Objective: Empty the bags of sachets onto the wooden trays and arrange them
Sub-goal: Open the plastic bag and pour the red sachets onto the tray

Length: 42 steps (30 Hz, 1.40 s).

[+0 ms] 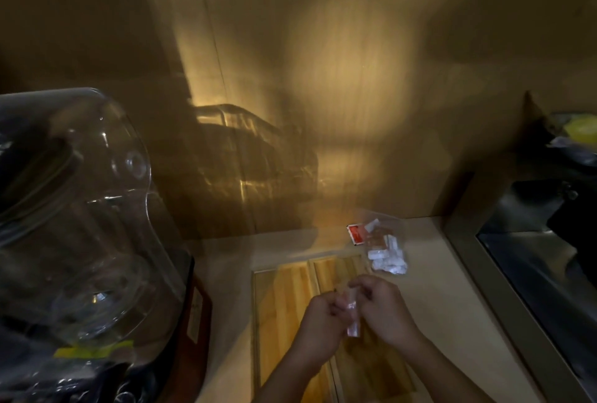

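Both hands, left hand (318, 312) and right hand (384, 309), pinch a small clear plastic bag (350, 313), probably to open it. Empty slatted wooden trays (284, 299) sit right under the grip to catch sachets.

A small clear bag (351, 315) hangs upright above two empty wooden trays (284, 305); a sachet-filled bag (386, 252) lies far right.

A large clear plastic cover (74, 208) fills the left side, standing on the pale worktop (452, 305). Behind it rises a brown wood-panelled wall (355, 63), lit by a warm patch of light. At the right edge a metal-framed recess (529, 276) holds dark, blurred shapes, with something yellow (581, 128) above.
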Tool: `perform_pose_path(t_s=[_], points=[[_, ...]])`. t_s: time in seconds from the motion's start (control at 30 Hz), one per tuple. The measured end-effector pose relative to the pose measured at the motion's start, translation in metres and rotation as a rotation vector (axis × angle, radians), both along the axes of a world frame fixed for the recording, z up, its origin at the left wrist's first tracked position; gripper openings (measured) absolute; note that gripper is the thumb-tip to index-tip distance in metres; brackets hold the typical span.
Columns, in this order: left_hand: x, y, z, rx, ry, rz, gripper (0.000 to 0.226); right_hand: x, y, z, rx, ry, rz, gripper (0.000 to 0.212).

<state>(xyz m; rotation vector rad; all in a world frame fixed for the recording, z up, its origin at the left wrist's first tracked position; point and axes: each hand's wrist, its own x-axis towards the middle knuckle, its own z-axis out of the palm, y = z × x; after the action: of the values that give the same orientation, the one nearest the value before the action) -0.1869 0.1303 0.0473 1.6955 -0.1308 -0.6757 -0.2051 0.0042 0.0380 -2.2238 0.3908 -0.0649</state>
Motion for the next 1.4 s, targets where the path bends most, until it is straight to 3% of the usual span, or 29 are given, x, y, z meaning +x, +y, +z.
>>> perform_pose_path(t_s=[0.13, 0.3, 0.4, 0.5, 0.6, 0.83, 1.07, 1.17, 1.27, 1.4], points=[[-0.007, -0.004, 0.003, -0.101, 0.116, 0.047, 0.024, -0.008, 0.0, 0.003, 0.444, 0.002, -0.122, 0.029], [-0.013, -0.005, 0.015, -0.127, 0.128, 0.048, 0.026, -0.017, 0.003, 0.011, 0.633, 0.026, -0.014, 0.014], [-0.017, -0.005, 0.018, -0.18, 0.237, 0.089, 0.027, -0.021, 0.002, 0.014, 0.638, 0.052, -0.022, 0.02], [-0.022, -0.002, 0.024, -0.19, 0.335, 0.072, 0.005, -0.029, -0.004, 0.013, 0.538, 0.046, -0.015, 0.031], [-0.022, -0.001, 0.02, -0.061, 0.291, 0.103, 0.029, -0.036, -0.002, 0.013, 0.378, 0.076, 0.129, 0.025], [-0.028, 0.009, 0.019, 0.044, 0.23, 0.247, 0.023, -0.037, 0.008, 0.006, 0.254, 0.096, 0.187, 0.022], [-0.029, 0.019, 0.015, -0.032, 0.177, 0.264, 0.029, -0.04, 0.012, 0.002, 0.311, 0.107, 0.22, 0.009], [-0.031, 0.017, 0.016, -0.075, 0.114, 0.26, 0.031, -0.041, 0.015, 0.002, 0.298, 0.08, 0.212, 0.024], [-0.031, 0.016, 0.013, -0.078, 0.022, 0.247, 0.037, -0.041, 0.014, 0.004, 0.343, 0.078, 0.192, 0.013], [-0.032, 0.017, 0.007, -0.052, -0.027, 0.209, 0.038, -0.043, 0.011, 0.009, 0.411, 0.104, 0.213, 0.024]])
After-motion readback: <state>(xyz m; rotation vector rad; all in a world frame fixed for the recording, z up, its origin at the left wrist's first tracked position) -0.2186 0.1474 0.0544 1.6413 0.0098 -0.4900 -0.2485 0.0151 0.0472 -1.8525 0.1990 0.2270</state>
